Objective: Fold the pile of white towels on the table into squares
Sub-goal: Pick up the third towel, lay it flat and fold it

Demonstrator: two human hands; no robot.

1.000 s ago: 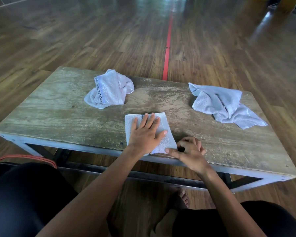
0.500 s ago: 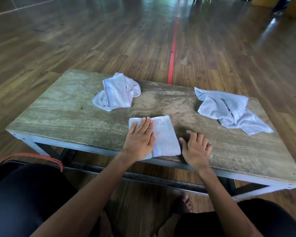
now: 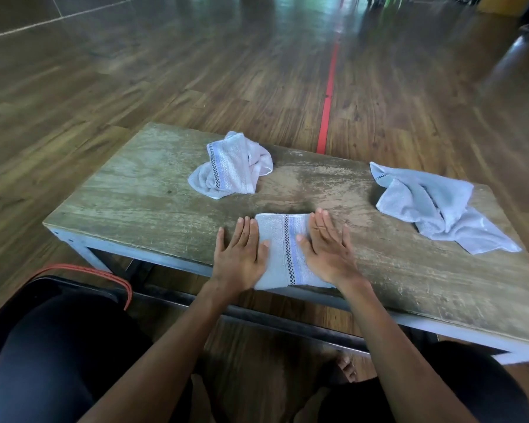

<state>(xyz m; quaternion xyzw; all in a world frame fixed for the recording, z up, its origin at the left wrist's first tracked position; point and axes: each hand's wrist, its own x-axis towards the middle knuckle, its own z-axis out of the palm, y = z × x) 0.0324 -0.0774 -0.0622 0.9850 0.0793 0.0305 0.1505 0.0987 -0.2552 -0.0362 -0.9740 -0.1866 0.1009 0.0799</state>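
My left grip (image 3: 240,254) and right grip (image 3: 329,251) lie flat, fingers straight, pressing the folded towel (image 3: 277,248) at the near edge of the desk (image 3: 135,215); soft, light and limp, I'd judge, best pinched at corners.

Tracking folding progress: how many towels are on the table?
3: folded towel at the near edge; crumpled towel behind it, leftward; loose towel far right. None looks hidden.

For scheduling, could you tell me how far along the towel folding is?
One white striped towel lies folded on the wooden table, left hand and right hand flat along its sides, apparently squaring it. The crumpled white towel behind it and the crumpled white towel at right lie unfolded.
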